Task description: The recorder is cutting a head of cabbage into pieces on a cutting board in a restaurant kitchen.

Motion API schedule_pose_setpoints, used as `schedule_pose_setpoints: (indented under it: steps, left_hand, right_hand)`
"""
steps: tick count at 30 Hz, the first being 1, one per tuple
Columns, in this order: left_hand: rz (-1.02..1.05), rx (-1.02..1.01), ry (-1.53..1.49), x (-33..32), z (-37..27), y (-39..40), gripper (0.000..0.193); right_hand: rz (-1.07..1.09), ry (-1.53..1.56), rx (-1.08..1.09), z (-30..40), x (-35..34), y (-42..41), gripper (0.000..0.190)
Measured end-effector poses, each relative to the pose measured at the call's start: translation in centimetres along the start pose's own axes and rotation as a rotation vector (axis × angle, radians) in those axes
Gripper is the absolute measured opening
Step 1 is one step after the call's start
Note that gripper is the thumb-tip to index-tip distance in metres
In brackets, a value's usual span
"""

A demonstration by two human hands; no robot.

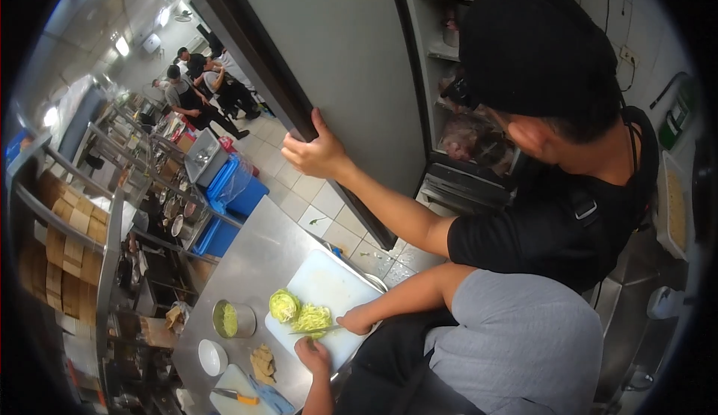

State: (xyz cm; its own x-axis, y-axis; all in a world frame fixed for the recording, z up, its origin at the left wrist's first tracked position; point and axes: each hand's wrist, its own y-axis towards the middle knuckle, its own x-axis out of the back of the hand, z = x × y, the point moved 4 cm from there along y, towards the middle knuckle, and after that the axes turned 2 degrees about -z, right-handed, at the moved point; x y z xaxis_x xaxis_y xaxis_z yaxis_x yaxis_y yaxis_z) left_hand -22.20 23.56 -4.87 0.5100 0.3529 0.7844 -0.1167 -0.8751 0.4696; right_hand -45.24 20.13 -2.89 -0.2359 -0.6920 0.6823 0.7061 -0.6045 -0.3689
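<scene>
On a white cutting board (322, 274), my right hand (356, 320) grips a knife (317, 331) by its handle. The blade lies across shredded cabbage or lettuce (313, 318). My left hand (313, 354) is at the board's edge, just beside the blade near its tip, with its fingers curled; whether it holds anything is unclear. A cut half head (284, 305) of the same pale green vegetable rests against the shreds. Beside the board are a metal container (247, 319) with green shreds inside and a white bowl (213, 357).
A co-worker in black stands close by, one hand (317, 148) on an open refrigerator door (348, 67). On the steel table (261, 235) are crumpled brown material (262, 363) and a second board (227, 381) with an orange-handled knife (238, 396). Blue bins (241, 187) stand beyond.
</scene>
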Motion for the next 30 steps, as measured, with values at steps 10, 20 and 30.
schedule_pose_setpoints:
  steps: [10, 20, 30]
  left_hand:
    - [-0.027, 0.044, 0.017, 0.6, 0.3, -0.3, 0.026]
    - [0.05, 0.0, -0.067, 0.7, 2.4, 0.1, 0.02]
    - [0.11, -0.064, -0.133, 1.4, 2.7, 1.3, 0.02]
  right_hand:
    - [0.022, -0.027, 0.026, 0.6, -0.9, -0.2, 0.044]
    - [-0.038, 0.177, -0.071, 0.8, -4.1, 0.8, 0.044]
    - [-0.182, 0.213, -0.143, 1.7, -4.2, 0.0, 0.043]
